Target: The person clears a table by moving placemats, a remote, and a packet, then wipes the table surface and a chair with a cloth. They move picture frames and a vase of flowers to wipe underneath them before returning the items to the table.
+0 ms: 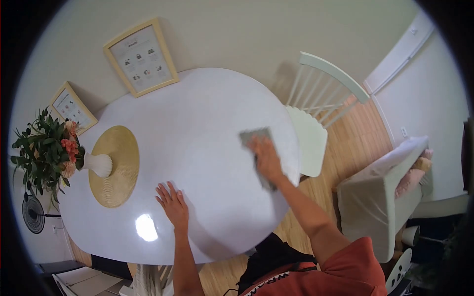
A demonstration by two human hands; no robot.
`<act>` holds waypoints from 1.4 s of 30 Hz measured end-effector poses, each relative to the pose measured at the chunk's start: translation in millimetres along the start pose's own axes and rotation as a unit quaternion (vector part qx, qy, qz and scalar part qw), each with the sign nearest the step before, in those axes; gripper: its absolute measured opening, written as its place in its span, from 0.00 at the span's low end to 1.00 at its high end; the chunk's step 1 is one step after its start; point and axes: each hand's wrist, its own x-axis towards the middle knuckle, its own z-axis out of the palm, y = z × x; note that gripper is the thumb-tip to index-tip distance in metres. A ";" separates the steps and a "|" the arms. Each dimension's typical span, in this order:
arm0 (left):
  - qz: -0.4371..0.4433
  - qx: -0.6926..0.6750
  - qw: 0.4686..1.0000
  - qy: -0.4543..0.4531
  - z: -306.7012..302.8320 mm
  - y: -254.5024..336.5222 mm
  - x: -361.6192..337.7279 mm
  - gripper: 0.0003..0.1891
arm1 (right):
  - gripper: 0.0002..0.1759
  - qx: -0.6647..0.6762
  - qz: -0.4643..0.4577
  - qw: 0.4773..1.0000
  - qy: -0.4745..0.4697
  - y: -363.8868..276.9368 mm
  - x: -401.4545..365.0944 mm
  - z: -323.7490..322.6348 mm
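My right hand [265, 157] presses a grey cloth [265, 133] onto the glossy white oval table [212, 108], near its right end. Motion blurs the hand and the cloth, and part of the cloth trails below my wrist. My left hand [173, 204] is open, its fingers spread on the tabletop near the front edge, and holds nothing. To the left of it lies a round woven gold placemat [123, 182]. On the placemat a white vase [101, 165] carries green leaves and coral flowers [69, 148].
Two framed signs, a larger one [143, 59] and a smaller one [74, 106], lean against the wall at the table's back. A pale spindle-back chair [308, 138] stands at the right end. Farther right is a covered sofa [365, 212]. A black fan [33, 214] is at far left.
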 end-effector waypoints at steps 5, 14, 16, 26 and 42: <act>0.017 0.006 1.000 -0.018 9.0 41.8 -23.5 0.26 | 0.30 0.043 0.011 0.988 -0.145 -25.1 -118.6 -85.3; 0.203 -0.159 0.957 -0.132 15.7 304.8 -91.0 0.28 | 0.30 0.111 0.329 0.931 0.111 244.9 -172.0 -24.7; 0.205 -0.113 0.955 -0.185 32.3 345.8 -88.4 0.28 | 0.31 0.123 0.379 0.912 0.101 293.9 -192.7 33.9; 0.148 0.080 0.955 -0.246 62.5 369.0 -100.2 0.36 | 0.34 -0.001 0.022 0.982 -0.189 368.9 -22.5 189.2; -0.462 -0.618 0.631 -0.077 383.7 407.3 -5.0 0.29 | 0.31 -0.107 0.390 0.914 0.044 440.3 -193.4 60.0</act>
